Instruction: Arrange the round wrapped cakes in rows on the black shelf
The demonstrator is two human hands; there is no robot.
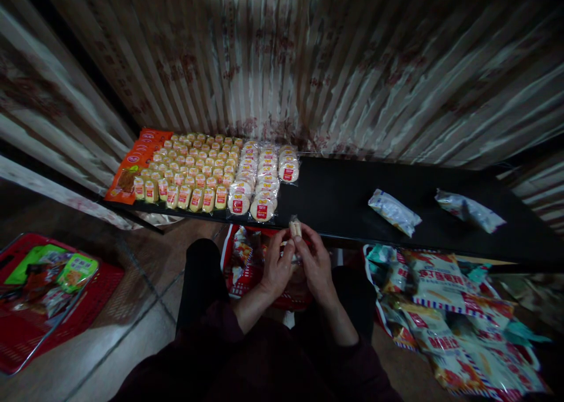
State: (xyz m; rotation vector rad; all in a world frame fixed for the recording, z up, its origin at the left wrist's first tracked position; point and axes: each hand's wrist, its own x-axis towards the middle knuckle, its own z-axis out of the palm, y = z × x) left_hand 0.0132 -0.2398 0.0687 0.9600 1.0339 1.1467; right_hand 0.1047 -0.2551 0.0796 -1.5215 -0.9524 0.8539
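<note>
Both of my hands meet just in front of the black shelf's near edge, above a red basket [225, 267] between my knees. The fingers of my left hand [278, 264] and my right hand [315, 261] pinch a small pale wrapped snack [295, 228], held upright between them. Its label is too dim to read. Beyond my hands, rows of round wrapped cakes [263, 207] with red labels stand on the black shelf [326, 196]. Left of them are tight rows of small yellow wrapped cakes [196, 199].
Orange packets [136, 161] lie at the shelf's left end. Two silvery packets [394, 212] lie on its right part. A red basket [66, 325] with green and brown packs stands on the floor at left. At right, a basket overflows with large snack bags [445, 325]. A patterned curtain [282, 55] hangs behind.
</note>
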